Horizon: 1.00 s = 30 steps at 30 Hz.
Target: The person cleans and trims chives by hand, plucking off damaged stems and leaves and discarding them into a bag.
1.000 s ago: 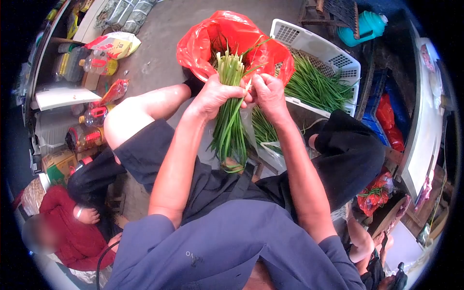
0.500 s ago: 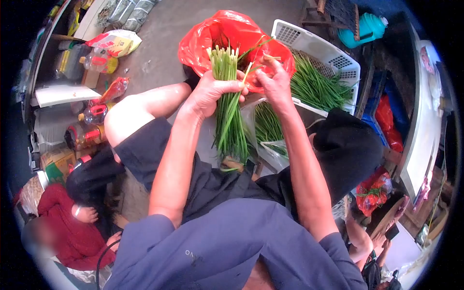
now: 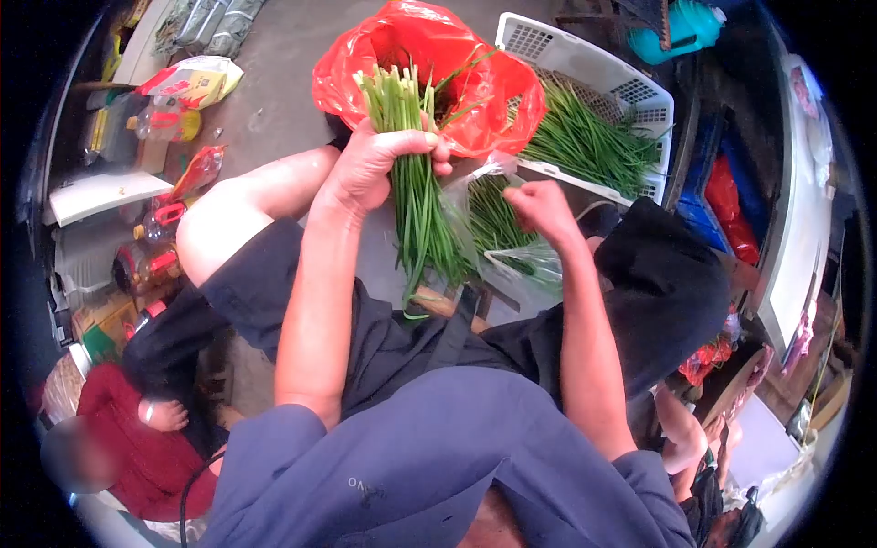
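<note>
My left hand (image 3: 379, 164) is wrapped round a bunch of garlic chives (image 3: 425, 215), thumb across the front. The pale stem ends point up and away from me, and the green leaves hang toward my lap. My right hand (image 3: 546, 212) is closed, apart from the bunch, over a clear plastic bag (image 3: 544, 267) with more chives in it. Whatever its curled fingers may hold is hidden. Just beyond my left hand stands an open red plastic bag (image 3: 352, 68). More loose chives (image 3: 594, 137) lie in a white crate (image 3: 660, 108) at the right.
Bottles (image 3: 169, 123) and packages line the left side. A person in a dark red top (image 3: 137, 438) sits at lower left, another partly shows at lower right. A turquoise jug (image 3: 685, 32) stands at upper right, near a blue crate (image 3: 731, 205) with a red bag.
My right hand has left the stems beside the bunch, moved down toward me and closed more tightly. My left hand keeps its hold. The view has shifted slightly.
</note>
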### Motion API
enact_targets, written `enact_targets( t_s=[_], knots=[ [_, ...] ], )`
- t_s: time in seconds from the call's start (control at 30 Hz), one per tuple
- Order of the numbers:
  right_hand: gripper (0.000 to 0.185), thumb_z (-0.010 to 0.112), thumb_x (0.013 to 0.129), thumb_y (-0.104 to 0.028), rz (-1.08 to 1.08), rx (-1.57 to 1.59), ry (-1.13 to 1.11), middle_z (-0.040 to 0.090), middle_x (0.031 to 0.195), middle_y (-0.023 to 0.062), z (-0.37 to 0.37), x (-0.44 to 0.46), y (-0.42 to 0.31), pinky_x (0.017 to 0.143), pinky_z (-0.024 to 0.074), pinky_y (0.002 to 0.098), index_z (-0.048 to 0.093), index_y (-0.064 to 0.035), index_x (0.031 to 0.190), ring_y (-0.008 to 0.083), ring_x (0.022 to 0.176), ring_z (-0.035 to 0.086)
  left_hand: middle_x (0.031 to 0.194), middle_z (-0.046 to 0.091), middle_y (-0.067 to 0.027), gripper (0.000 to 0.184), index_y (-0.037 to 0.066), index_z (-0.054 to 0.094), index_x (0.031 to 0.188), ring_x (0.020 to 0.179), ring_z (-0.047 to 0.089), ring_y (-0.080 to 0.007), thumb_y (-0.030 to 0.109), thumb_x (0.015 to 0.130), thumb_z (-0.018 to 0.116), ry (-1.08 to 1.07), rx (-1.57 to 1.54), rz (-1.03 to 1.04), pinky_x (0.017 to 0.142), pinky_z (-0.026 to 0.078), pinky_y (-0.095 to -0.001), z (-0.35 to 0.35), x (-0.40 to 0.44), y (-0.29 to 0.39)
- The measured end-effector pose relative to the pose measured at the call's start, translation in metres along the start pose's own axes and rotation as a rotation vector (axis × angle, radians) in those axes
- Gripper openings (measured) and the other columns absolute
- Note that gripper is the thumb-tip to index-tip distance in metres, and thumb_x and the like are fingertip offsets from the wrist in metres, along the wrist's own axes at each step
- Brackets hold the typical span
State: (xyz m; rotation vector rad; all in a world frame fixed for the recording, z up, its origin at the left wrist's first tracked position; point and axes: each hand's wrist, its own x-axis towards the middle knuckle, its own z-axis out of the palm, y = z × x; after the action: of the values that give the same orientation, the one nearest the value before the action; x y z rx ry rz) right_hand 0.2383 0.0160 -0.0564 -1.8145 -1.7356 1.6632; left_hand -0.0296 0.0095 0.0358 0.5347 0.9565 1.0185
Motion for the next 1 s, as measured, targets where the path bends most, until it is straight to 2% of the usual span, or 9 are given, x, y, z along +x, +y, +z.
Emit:
enact_targets(
  t_s=[0.07, 0.13, 0.27, 0.43, 0.67, 0.87, 0.93, 0.97, 1.0],
  knots=[
    [0.03, 0.063, 0.077, -0.03, 0.039, -0.275, -0.055, 0.064, 0.063, 0.0147, 0.012, 0.004, 0.013, 0.062, 0.0517, 0.0381, 0.067, -0.001, 0.071, 0.0254, 0.059, 0.066, 0.078, 0.062, -0.0103, 0.017, 0.001, 0.057, 0.093, 0.066, 0.062, -0.0205, 0.006, 0.078, 0.065, 0.0, -0.008, 0.026, 0.065, 0.053, -0.0342, -0.001, 0.002, 0.0],
    [0.026, 0.067, 0.072, -0.029, 0.038, -0.201, -0.069, 0.067, 0.072, 0.0171, 0.031, 0.016, 0.035, 0.069, 0.0522, 0.0401, 0.069, -0.0027, 0.077, 0.0286, 0.07, 0.068, 0.075, 0.06, -0.0086, 0.018, 0.002, 0.057, 0.093, 0.062, 0.059, -0.0187, 0.008, 0.079, 0.067, 0.003, 0.004, 0.028, 0.062, 0.051, -0.0329, 0.003, 0.003, 0.001],
    [0.025, 0.071, 0.069, -0.027, 0.111, -0.288, 0.009, 0.066, 0.069, 0.0129, 0.062, 0.035, 0.079, 0.065, 0.052, 0.0362, 0.068, -0.004, 0.08, 0.0236, 0.066, 0.066, 0.072, 0.06, -0.0069, 0.017, 0.0, 0.059, 0.091, 0.06, 0.059, -0.0163, 0.009, 0.079, 0.068, -0.014, 0.048, 0.029, 0.059, 0.049, -0.0289, 0.001, 0.003, 0.001],
    [0.027, 0.073, 0.066, -0.027, 0.267, -0.515, -0.079, 0.069, 0.093, 0.0155, 0.074, 0.037, 0.102, 0.079, 0.0524, 0.0399, 0.07, -0.0073, 0.084, 0.0304, 0.089, 0.066, 0.073, 0.061, -0.0065, 0.018, 0.0, 0.06, 0.092, 0.061, 0.059, -0.0155, 0.009, 0.079, 0.069, 0.003, 0.055, 0.006, 0.058, 0.049, -0.0273, -0.003, 0.008, -0.002],
    [0.031, 0.071, 0.068, -0.026, 0.273, -0.571, -0.051, 0.067, 0.097, 0.0182, 0.082, 0.04, 0.115, 0.082, 0.0521, 0.0442, 0.07, -0.007, 0.093, 0.0342, 0.094, 0.065, 0.072, 0.059, -0.0059, 0.019, 0.001, 0.059, 0.092, 0.061, 0.058, -0.0162, 0.009, 0.079, 0.07, 0.018, 0.084, 0.008, 0.058, 0.048, -0.0286, 0.0, 0.008, -0.001],
    [0.029, 0.071, 0.071, -0.028, -0.139, -0.394, -0.127, 0.065, 0.069, 0.0148, 0.023, 0.037, 0.039, 0.06, 0.0501, 0.0369, 0.068, 0.0001, 0.076, 0.023, 0.06, 0.063, 0.069, 0.061, -0.006, 0.015, 0.001, 0.062, 0.085, 0.058, 0.059, -0.0145, 0.008, 0.077, 0.071, 0.004, 0.146, 0.04, 0.056, 0.048, -0.0269, 0.007, 0.008, -0.004],
    [0.029, 0.071, 0.071, -0.03, -0.206, -0.383, -0.132, 0.066, 0.073, 0.0184, 0.001, 0.021, 0.003, 0.067, 0.0501, 0.0414, 0.069, -0.0021, 0.078, 0.0306, 0.07, 0.065, 0.069, 0.061, -0.0062, 0.014, 0.001, 0.062, 0.084, 0.058, 0.059, -0.0141, 0.007, 0.076, 0.071, 0.004, 0.13, 0.017, 0.056, 0.049, -0.0265, 0.007, 0.008, -0.007],
    [0.025, 0.07, 0.077, -0.022, -0.241, -0.237, -0.117, 0.057, 0.059, 0.0056, -0.006, 0.012, -0.01, 0.05, 0.044, 0.0306, 0.063, 0.0023, 0.074, 0.0126, 0.052, 0.054, 0.07, 0.062, -0.0064, 0.014, 0.0, 0.062, 0.084, 0.058, 0.059, -0.0138, 0.006, 0.075, 0.071, 0.006, 0.113, -0.016, 0.057, 0.049, -0.0261, 0.007, 0.008, -0.009],
    [0.023, 0.071, 0.08, -0.021, -0.253, -0.192, -0.138, 0.055, 0.061, 0.0003, -0.014, 0.006, -0.022, 0.051, 0.0409, 0.0255, 0.063, -0.0002, 0.074, 0.0076, 0.056, 0.052, 0.07, 0.062, -0.0064, 0.014, 0.0, 0.062, 0.084, 0.058, 0.059, -0.0138, 0.006, 0.075, 0.071, 0.004, 0.114, -0.007, 0.057, 0.049, -0.0261, 0.007, 0.007, -0.01]
  ],
)
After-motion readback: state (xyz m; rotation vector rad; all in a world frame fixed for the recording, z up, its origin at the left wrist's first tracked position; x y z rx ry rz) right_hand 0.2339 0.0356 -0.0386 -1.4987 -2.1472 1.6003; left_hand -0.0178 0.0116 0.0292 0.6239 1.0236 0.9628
